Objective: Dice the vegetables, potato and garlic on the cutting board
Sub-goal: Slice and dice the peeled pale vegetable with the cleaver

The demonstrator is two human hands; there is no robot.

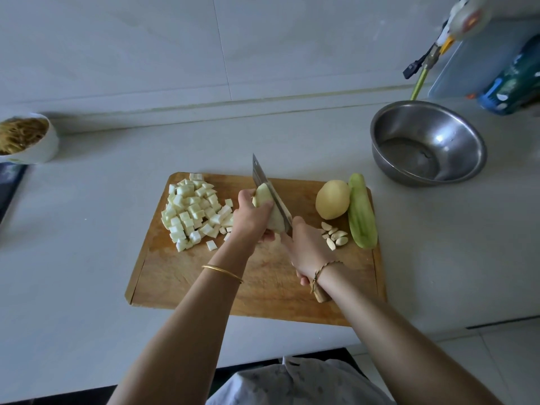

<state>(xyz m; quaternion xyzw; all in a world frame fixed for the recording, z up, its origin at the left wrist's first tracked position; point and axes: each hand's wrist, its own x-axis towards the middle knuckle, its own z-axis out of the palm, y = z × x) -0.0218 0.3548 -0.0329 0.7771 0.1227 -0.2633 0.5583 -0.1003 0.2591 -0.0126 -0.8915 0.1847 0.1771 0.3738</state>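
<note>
Left grip [252,219] pins vegetable [261,192] (seemingly lengthwise along knife [258,171]).

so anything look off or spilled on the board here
Nothing is spilled or damaged. One pale cube lies apart from the pile of diced cubes, and the long peeled green vegetable sits right at the wooden cutting board's right edge.

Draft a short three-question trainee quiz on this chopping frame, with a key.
1. True or false: the potato on the cutting board is whole and uncut.
2. What does the right hand grip? A) the cleaver B) a peeler C) a spoon
3. Fill in: the left hand holds a pale vegetable piece against the blade, and the diced cubes lie on the board's ____ side.
Key: 1 true; 2 A; 3 left.
</note>
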